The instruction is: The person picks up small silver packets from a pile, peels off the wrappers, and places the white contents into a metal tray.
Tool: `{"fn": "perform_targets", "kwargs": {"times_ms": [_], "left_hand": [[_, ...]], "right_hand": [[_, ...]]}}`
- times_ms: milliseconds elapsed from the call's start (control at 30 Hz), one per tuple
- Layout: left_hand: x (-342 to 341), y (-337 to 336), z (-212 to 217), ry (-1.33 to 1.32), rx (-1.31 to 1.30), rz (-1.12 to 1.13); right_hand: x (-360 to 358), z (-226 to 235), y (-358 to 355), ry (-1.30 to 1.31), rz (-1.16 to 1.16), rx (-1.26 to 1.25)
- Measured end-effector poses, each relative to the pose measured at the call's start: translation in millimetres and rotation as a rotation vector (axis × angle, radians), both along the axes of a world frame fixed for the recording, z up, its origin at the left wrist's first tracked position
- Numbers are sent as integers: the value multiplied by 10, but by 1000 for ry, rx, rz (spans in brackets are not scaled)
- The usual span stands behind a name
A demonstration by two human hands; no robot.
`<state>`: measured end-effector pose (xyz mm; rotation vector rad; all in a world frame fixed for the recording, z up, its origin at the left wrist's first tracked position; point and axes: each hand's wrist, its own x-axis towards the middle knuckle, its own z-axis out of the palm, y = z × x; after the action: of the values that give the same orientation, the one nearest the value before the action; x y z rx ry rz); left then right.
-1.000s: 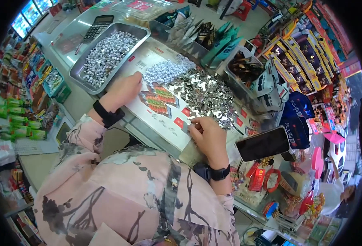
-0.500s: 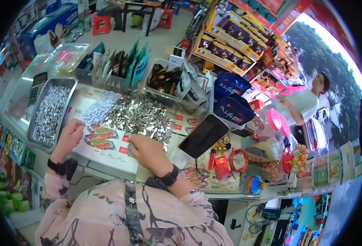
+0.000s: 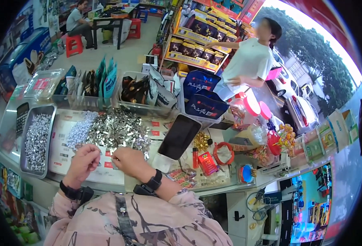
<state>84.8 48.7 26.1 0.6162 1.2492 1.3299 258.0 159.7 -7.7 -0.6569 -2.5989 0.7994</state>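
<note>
My left hand (image 3: pixel 83 160) is curled with thumb and fingers pressed together, over the white paper (image 3: pixel 59 158) near the front of the counter. Just right of it, my right hand (image 3: pixel 128 161) is also closed, fingertips turned toward the left. Whatever small item either may hold is too tiny to make out. Beyond them lies a pile of small white beads (image 3: pixel 81 129), touching a wider heap of shiny silver metal pieces (image 3: pixel 117 128). To the left stands a metal tray (image 3: pixel 52 123) filled with small silver-and-white pieces (image 3: pixel 37 141).
A black-screened phone (image 3: pixel 179 137) leans right of the heap. Past it are gold pieces (image 3: pixel 201 140), a red box (image 3: pixel 207 163) and a red-rimmed container (image 3: pixel 223 153). Bins of pouches (image 3: pixel 148 92) line the far side. A person in white (image 3: pixel 250 61) stands beyond the counter.
My left hand has moved from beside the tray toward my right hand; the two are now close together. The view has shifted, and the person in white has moved to the shelf.
</note>
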Motion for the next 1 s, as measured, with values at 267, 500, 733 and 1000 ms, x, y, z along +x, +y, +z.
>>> {"fn": "perform_targets", "kwargs": {"times_ms": [267,500,733,1000], "left_hand": [[120,143,-112,-186,-44,52],[151,191,-193,-206,-43,16],[134,117,-173,-262,-12,-2],[272,101,-115,-252,-30,131]], "right_hand": [[-1,139,-53,226,-101,-473],[3,86,-81,505,67,-822],[-22,-49,-26,490,110,-1003],[-34,-58,-68,505,61,-817]]}}
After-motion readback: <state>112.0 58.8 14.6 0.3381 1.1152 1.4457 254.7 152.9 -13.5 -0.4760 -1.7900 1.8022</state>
